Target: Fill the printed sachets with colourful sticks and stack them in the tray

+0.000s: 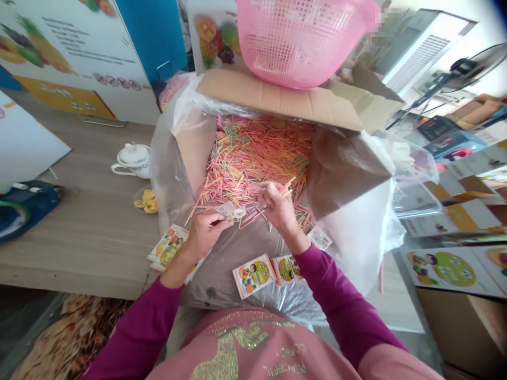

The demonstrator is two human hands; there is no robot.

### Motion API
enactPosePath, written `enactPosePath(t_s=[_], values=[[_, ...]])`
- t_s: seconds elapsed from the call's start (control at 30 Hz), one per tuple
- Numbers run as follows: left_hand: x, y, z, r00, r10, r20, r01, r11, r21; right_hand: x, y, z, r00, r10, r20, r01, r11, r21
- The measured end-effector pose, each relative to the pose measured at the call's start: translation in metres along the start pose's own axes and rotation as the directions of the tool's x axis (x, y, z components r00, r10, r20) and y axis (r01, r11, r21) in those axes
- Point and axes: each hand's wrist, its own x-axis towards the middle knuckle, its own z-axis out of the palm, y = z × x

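Observation:
A large cardboard box [348,174] lined with clear plastic holds a heap of thin pink, yellow, orange and green sticks [257,153]. My left hand [206,229] is closed at the box's near side, pinching a small clear printed packet [233,211] between thumb and fingers. To its right, my right hand [277,206] is curled over the heap with a few coloured sticks [288,186] poking out between its fingers. Small fruit-printed packs [253,275] lie on the plastic near my body, with more packs [170,245] by my left wrist. Another clear packet [320,238] rests beside my right forearm.
A pink plastic basket [301,47] stands behind the box flap. On the wooden table [91,211] at left are a white lidded cup [133,160], a small dish of yellow pieces [146,201] and a blue tape dispenser [29,206]. Cartons [455,269] stand at right.

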Motion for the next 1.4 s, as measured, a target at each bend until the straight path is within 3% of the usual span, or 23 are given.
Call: enactPosePath(t_s=[0.07,0.17,0.3,0.43,0.53,0.63,0.8,0.97,1.03,1.1,1.23,1.33,1.4], values=[[0.003,0.004,0.010,0.999,-0.048,-0.007,0.047,0.996,-0.070,-0.004,-0.007,0.017,1.000,0.019,0.004,-0.019,0.999,0.048],[0.004,0.007,0.021,0.991,-0.131,0.006,0.130,0.979,-0.160,-0.009,-0.012,0.031,0.998,0.040,0.057,-0.038,0.998,-0.049],[0.000,0.007,0.028,0.987,-0.160,0.025,0.162,0.961,-0.225,-0.016,-0.010,0.025,0.977,0.130,0.168,-0.082,0.960,-0.267],[-0.004,0.006,0.030,0.995,-0.099,0.019,0.100,0.960,-0.261,-0.021,-0.006,0.015,0.957,0.178,0.227,-0.064,0.899,-0.433],[-0.006,0.004,0.029,0.999,-0.042,0.025,0.047,0.964,-0.261,-0.020,-0.006,0.011,0.946,0.228,0.229,-0.113,0.897,-0.427],[-0.008,0.003,0.029,0.997,-0.069,0.033,0.075,0.959,-0.272,-0.017,-0.010,0.011,0.937,0.254,0.241,-0.152,0.914,-0.376],[-0.008,0.005,0.031,0.995,-0.086,0.051,0.098,0.930,-0.355,-0.017,-0.016,0.018,0.905,0.224,0.362,-0.054,0.904,-0.424],[-0.010,0.007,0.036,0.990,-0.136,0.043,0.140,0.877,-0.459,-0.019,-0.009,0.018,0.824,0.278,0.494,-0.025,0.888,-0.458],[-0.012,0.008,0.037,0.975,-0.196,0.108,0.223,0.820,-0.528,-0.020,-0.007,0.017,0.833,0.282,0.477,-0.065,0.904,-0.423],[-0.014,0.010,0.040,0.950,-0.253,0.180,0.310,0.740,-0.596,-0.023,-0.007,0.018,0.878,0.240,0.414,-0.081,0.927,-0.365],[-0.016,0.020,0.046,0.934,-0.260,0.244,0.356,0.641,-0.680,-0.036,-0.011,0.030,0.933,0.122,0.339,0.011,0.930,-0.366],[-0.031,0.029,0.035,0.936,-0.231,0.266,0.348,0.727,-0.592,-0.045,-0.010,0.035,0.902,0.134,0.411,0.064,0.898,-0.434],[-0.053,0.029,0.014,0.930,-0.241,0.278,0.341,0.849,-0.404,-0.039,-0.006,0.030,0.898,0.149,0.414,0.070,0.880,-0.470]])
